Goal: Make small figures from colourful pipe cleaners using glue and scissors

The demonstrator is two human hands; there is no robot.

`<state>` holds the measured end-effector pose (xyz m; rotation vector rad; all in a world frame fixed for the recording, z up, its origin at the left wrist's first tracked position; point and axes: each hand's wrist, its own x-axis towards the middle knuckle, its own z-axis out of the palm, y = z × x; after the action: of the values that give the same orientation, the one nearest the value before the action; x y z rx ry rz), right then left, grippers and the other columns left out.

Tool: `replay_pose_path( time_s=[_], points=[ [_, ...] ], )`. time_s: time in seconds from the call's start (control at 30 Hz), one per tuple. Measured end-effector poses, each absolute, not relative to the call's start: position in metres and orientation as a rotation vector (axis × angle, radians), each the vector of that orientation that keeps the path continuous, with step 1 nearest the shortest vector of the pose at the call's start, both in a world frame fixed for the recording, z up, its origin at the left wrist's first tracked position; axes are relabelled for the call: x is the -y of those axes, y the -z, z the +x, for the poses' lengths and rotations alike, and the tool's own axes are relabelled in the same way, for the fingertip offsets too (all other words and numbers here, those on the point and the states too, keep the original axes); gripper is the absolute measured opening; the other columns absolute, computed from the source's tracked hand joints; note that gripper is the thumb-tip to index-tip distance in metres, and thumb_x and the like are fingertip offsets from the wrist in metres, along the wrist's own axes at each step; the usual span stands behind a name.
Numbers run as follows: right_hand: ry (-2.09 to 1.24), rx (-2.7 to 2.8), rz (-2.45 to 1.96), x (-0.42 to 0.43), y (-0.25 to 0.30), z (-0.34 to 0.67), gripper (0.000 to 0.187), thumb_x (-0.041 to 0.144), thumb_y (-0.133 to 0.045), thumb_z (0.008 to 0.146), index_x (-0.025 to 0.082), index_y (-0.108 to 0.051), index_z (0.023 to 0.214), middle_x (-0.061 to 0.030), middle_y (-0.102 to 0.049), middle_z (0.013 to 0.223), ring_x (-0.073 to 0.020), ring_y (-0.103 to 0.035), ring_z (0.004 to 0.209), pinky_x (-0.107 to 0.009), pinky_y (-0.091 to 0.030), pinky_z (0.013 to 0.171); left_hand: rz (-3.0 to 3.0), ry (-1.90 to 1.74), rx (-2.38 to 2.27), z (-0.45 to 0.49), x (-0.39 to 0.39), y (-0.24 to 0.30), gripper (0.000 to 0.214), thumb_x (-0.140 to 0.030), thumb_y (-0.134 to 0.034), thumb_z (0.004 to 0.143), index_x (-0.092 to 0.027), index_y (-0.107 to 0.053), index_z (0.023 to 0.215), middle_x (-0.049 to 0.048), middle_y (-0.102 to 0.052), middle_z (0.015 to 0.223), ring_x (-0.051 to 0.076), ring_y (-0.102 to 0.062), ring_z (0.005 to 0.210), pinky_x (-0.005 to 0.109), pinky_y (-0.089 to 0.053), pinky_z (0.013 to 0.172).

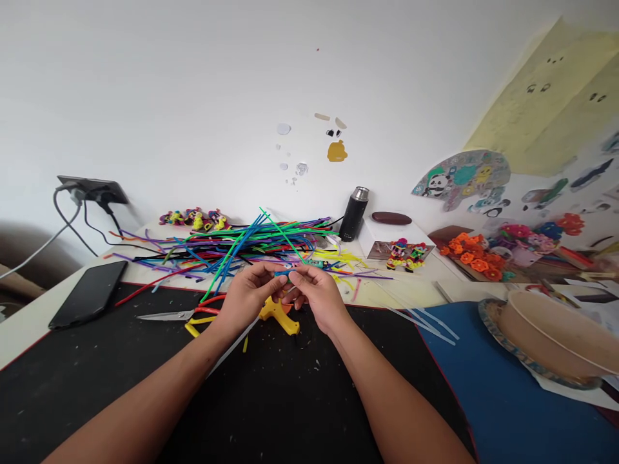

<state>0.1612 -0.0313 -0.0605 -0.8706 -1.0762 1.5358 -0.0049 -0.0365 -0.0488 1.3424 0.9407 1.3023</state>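
Note:
Both my hands are close together over the far edge of the black mat. Between the pinched fingertips of my left hand [251, 290] and my right hand [314, 293] is a small blue pipe cleaner piece [282, 273], mostly hidden by the fingers. A long green pipe cleaner [285, 235] slants up and left from beside the right fingers; whether it joins the held piece I cannot tell. Just below the hands lies a yellow glue gun [283, 317]. Left of it are scissors [167, 316] with red handles and a yellow-handled tool [196, 325].
A heap of colourful pipe cleaners [232, 241] spreads behind the hands. A black phone [89, 293] lies left, a black flask [354, 216] stands behind. Small pipe cleaner figures [406, 254], orange flowers [471, 254] and a bowl [551, 328] are on the right.

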Motion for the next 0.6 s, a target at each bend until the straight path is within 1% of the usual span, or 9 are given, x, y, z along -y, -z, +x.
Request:
replay_pose_path(
  time_s=[0.13, 0.27, 0.43, 0.6],
  points=[
    [-1.547, 1.056, -0.846, 0.03, 0.062, 0.161, 0.047, 0.055, -0.092, 0.07, 0.019, -0.07, 0.088, -0.0017, -0.074, 0.07, -0.0164, -0.072, 0.054, -0.02, -0.045, 0.043, 1.319, -1.325, -0.949, -0.003, 0.037, 0.051, 0.04, -0.05, -0.093, 0.072, -0.018, -0.075, 0.089, 0.0018, -0.072, 0.064, 0.017, -0.065, 0.056, 0.029, -0.053, 0.055],
    [-1.571, 1.027, -0.835, 0.03, 0.062, 0.161, 0.052, 0.06, -0.092, 0.069, 0.019, -0.068, 0.09, -0.0007, -0.073, 0.07, -0.0166, -0.072, 0.053, -0.02, -0.045, 0.042, 1.343, -1.323, -0.974, -0.002, 0.036, 0.053, 0.041, -0.05, -0.092, 0.074, -0.018, -0.075, 0.094, 0.0007, -0.072, 0.065, 0.017, -0.064, 0.056, 0.029, -0.053, 0.057],
    [-1.605, 1.03, -0.827, 0.03, 0.061, 0.16, 0.06, 0.071, -0.086, 0.072, 0.02, -0.066, 0.096, 0.0008, -0.071, 0.068, -0.0175, -0.072, 0.051, -0.02, -0.045, 0.042, 1.41, -1.359, -1.003, -0.002, 0.035, 0.062, 0.039, -0.05, -0.088, 0.08, -0.02, -0.075, 0.102, 0.0016, -0.076, 0.079, 0.016, -0.066, 0.062, 0.029, -0.055, 0.061],
    [-1.597, 0.995, -0.84, 0.029, 0.065, 0.158, 0.059, 0.07, -0.088, 0.069, 0.021, -0.062, 0.089, 0.0025, -0.07, 0.063, -0.0164, -0.07, 0.05, -0.02, -0.044, 0.042, 1.538, -1.357, -1.04, -0.003, 0.035, 0.074, 0.034, -0.048, -0.085, 0.083, -0.021, -0.074, 0.101, 0.0035, -0.077, 0.084, 0.02, -0.071, 0.074, 0.031, -0.057, 0.068]
  ],
)
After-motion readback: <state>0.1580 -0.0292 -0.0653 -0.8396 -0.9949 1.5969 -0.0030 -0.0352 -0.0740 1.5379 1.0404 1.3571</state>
